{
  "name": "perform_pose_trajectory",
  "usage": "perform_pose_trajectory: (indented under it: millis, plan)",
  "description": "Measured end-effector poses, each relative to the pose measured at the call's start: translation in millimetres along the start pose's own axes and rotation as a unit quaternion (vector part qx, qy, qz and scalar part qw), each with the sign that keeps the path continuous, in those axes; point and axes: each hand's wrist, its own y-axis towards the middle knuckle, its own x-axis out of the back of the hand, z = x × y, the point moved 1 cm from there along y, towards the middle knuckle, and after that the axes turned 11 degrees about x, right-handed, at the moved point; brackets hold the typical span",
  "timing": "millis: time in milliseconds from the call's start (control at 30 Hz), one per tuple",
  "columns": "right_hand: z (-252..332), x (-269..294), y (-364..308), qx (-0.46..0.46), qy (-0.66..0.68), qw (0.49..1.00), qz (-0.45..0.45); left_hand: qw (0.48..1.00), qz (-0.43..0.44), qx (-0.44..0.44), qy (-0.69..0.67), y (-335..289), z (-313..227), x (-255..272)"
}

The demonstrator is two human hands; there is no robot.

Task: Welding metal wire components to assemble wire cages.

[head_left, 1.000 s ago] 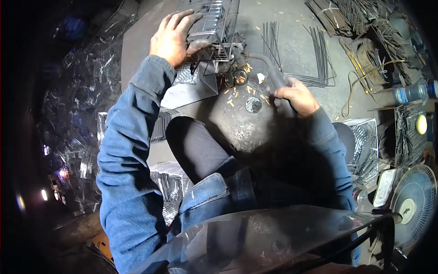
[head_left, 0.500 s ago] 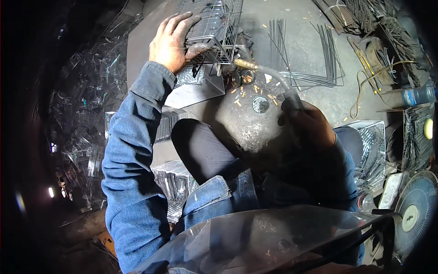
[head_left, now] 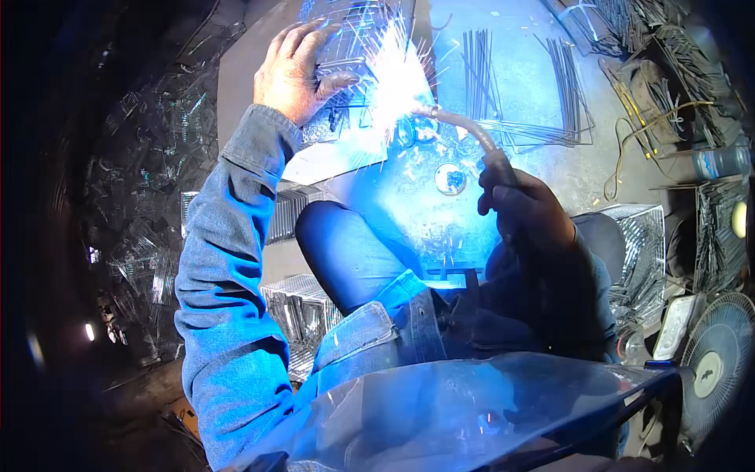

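My left hand (head_left: 287, 79) rests on a metal wire basket (head_left: 348, 63) at the top of the view, fingers over its bars and thumb along its near edge. In my right hand (head_left: 539, 211), closed round the dark handle, is a welding torch (head_left: 470, 132) with a curved neck. Its tip points left at the basket's near right corner. A white-blue arc throws sparks there and hides that corner and the nozzle's end. Below the basket lies a pale metal sheet (head_left: 330, 161).
Straight wire rods (head_left: 478, 75) and bent wire frames (head_left: 570, 86) lie on the floor beyond the torch. A small round tin (head_left: 451, 178) sits below it. Finished-looking wire baskets (head_left: 641, 252) flank my legs. A fan (head_left: 712, 370) stands at right; a clear visor (head_left: 440, 409) crosses the lower view.
A bright arc with sparks has started at the torch tip, lighting the floor and my sleeve blue. My right hand and torch have shifted only slightly; my left hand stays on the basket.
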Motion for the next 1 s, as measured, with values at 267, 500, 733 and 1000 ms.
perform_pose_trajectory:
  millis: [267,500,733,1000]
  plan:
    - [-5,-1,1,0.008,-0.031,0.999,-0.007,1.0,0.018,0.0,-0.012,-1,1,-2]
    - [-2,-21,0,0.167,-0.281,0.944,-0.036,1.0,0.001,-0.002,-0.029,2,3,-5]
    - [8,-18,-6,0.167,-0.173,0.971,0.017,1.0,0.013,0.009,-0.002,3,-2,1]
    - [18,-37,-14,0.255,-0.117,0.959,-0.03,1.0,0.01,0.0,-0.007,4,-4,4]
